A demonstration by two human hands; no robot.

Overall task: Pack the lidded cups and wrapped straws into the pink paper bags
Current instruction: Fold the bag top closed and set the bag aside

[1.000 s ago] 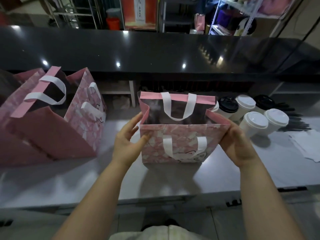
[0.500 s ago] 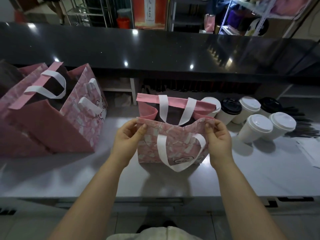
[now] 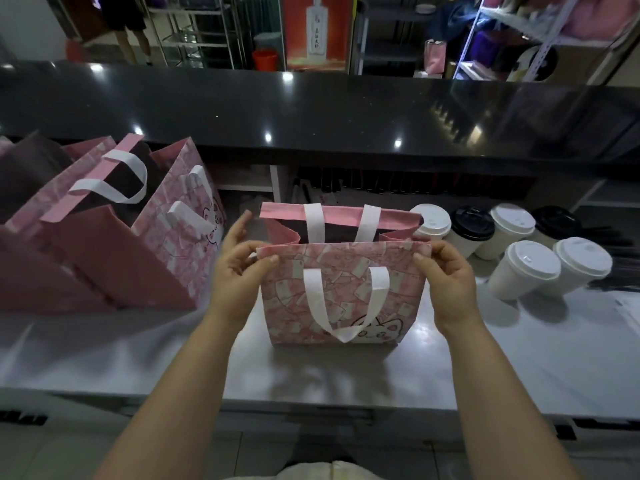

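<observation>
A small pink paper bag [image 3: 341,299] with white handles stands open on the grey counter [image 3: 502,358] in front of me. My left hand [image 3: 239,268] pinches the near rim at its left corner. My right hand [image 3: 446,275] pinches the same rim at the right corner. Its near handle hangs down over the front. Right of the bag stand several lidded cups: white-lidded ones [image 3: 524,270] nearest, black-lidded ones [image 3: 472,225] behind. Dark wrapped straws [image 3: 616,242] lie past the cups at the far right.
Several larger pink bags [image 3: 138,244] stand open at the left of the counter. A raised black countertop [image 3: 311,109] runs across behind. White paper [image 3: 630,313] lies at the right edge. Shelving and a person's legs show in the background.
Both hands shifted from the bag's sides to its near rim corners. The bag's mouth went from wide open to narrower, and the near handle dropped down over the front.
</observation>
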